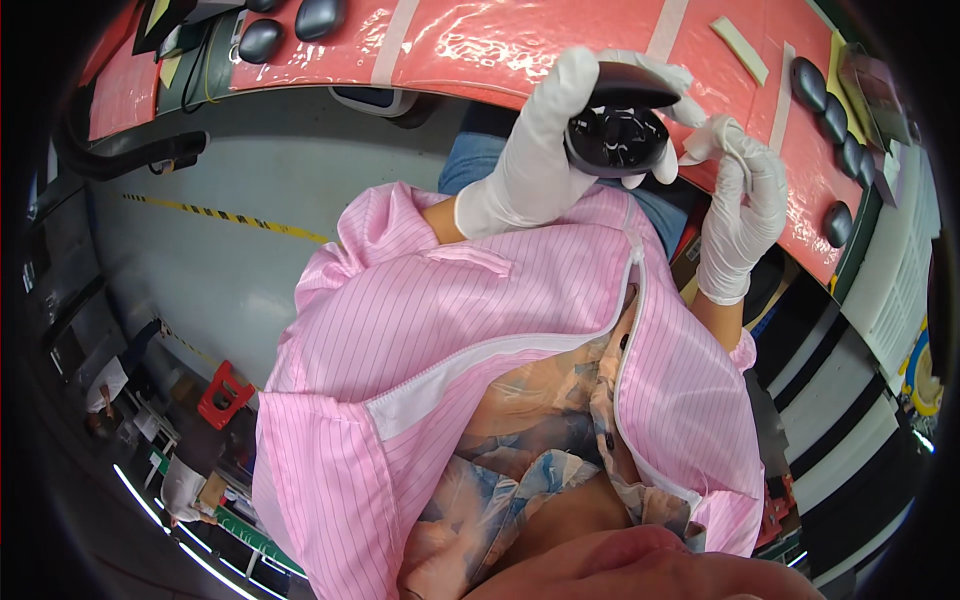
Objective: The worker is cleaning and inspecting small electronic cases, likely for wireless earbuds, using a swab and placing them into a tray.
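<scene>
A glossy black rounded case (pixel 615 142) stands open in my white-gloved left hand (pixel 530 160), its dark lid (pixel 632 85) raised above a shiny hollow inside. The thumb presses the case's left side while other fingertips show behind and along its right edge. Close by on the right, my right hand (pixel 742 205), also gloved in white, is closed with thumb and fingertips pinched together. Whether a small pale piece sits in that pinch or only loose glove material cannot be made out.
On the red-covered table (pixel 480 50), several dark rounded cases lie at the right, such as one case (pixel 838 224), and others at the far left, including a case (pixel 262 41). A pale strip (pixel 740 50) lies near the back right. A black curved armrest-like bar (pixel 150 155) juts in at left.
</scene>
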